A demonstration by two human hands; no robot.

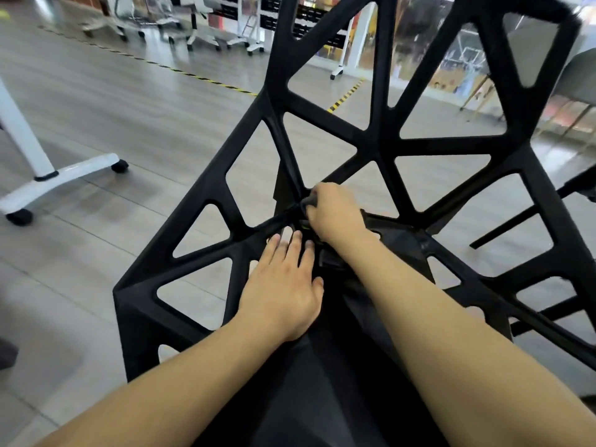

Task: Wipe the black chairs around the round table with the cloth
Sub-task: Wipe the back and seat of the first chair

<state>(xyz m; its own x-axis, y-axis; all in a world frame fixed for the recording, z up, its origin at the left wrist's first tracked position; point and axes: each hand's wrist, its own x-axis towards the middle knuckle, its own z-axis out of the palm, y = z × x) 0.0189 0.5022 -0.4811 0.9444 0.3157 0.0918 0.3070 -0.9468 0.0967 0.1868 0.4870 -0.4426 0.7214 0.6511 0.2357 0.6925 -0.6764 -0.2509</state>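
A black chair [374,146] with an open triangular lattice fills the view; its back rises in front of me and its seat lies under my arms. My left hand [283,285] lies flat on the seat with straight fingers pointing toward the joint of seat and back. Just beyond it, my right hand [332,214] has its fingers curled round a small dark wad, apparently the cloth [309,201], pressed against the struts at that joint. Most of the cloth is hidden in the fist.
A white stand base on castors [58,179] stands on the floor at left. Several white wheeled stands [200,33] line the back. Yellow-black tape [345,98] marks the wooden floor. Black bars of another chair [516,217] show at right.
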